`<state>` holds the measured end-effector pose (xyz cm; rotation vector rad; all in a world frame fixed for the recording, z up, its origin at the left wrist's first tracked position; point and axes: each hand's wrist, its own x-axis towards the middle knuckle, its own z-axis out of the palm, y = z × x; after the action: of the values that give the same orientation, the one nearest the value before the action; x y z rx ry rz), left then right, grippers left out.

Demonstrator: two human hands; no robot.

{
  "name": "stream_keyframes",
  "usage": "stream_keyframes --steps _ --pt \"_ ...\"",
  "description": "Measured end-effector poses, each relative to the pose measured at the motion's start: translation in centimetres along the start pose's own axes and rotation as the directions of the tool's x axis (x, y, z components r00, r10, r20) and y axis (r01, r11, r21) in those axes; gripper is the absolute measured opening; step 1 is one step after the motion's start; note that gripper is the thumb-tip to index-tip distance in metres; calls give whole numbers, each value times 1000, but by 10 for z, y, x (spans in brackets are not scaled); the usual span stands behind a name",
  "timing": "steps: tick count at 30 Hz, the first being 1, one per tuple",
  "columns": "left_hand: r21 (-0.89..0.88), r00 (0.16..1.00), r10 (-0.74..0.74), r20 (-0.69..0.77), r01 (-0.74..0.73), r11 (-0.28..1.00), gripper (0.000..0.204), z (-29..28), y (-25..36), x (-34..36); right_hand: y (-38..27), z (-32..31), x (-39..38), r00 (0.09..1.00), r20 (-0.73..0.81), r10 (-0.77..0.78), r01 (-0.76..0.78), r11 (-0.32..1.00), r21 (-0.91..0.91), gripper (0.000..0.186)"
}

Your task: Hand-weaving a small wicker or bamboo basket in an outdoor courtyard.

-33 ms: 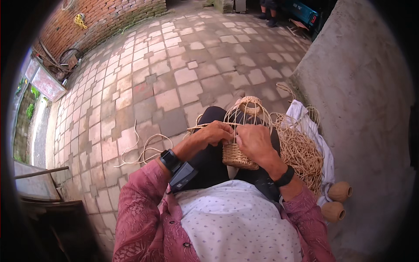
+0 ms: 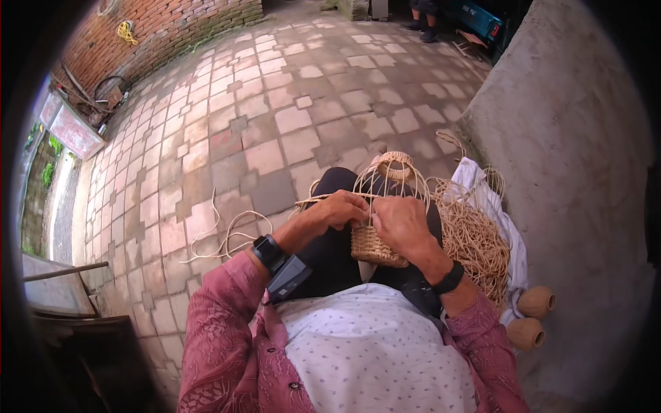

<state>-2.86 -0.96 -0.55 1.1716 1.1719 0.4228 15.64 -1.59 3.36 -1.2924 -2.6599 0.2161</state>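
A small half-woven straw basket (image 2: 377,249) rests on my lap between my knees. Thin bare stakes rise from its woven base and lead to a braided ring (image 2: 395,165) at the far end. My left hand (image 2: 344,209) is closed at the basket's left side, fingertips pinched at the woven edge. Against the stakes, my right hand (image 2: 405,224) is closed, thumb and finger near the cord. A straw cord (image 2: 318,199) stretches past my left hand toward my right fingertips, and its slack loops onto the paving on the left. My fingers hide the exact grip points.
To my right, a heap of straw cord (image 2: 475,241) lies on white cloth (image 2: 511,237). Two small round woven pots (image 2: 536,301) sit beside it, near a concrete wall (image 2: 564,138). Paving (image 2: 241,138) spreads ahead to a brick wall (image 2: 172,34). Someone's legs (image 2: 425,17) show far off.
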Motion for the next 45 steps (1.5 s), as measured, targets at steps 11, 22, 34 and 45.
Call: stream_keyframes --steps 11,22,34,45 --pt "441 828 531 -182 -414 797 21 14 15 -7 15 1 -12 995 -98 24 33 842 539 7" --pt "440 724 679 -124 -573 691 23 27 25 -16 43 -17 -25 965 -40 258 -107 529 842 10" --pt "772 610 775 -166 -408 487 9 49 21 -23 36 0 -35 963 -132 236 -61 666 743 10" --pt "934 533 835 -137 -212 288 8 67 25 -10 35 15 -44 945 -239 222 -96 890 445 16"
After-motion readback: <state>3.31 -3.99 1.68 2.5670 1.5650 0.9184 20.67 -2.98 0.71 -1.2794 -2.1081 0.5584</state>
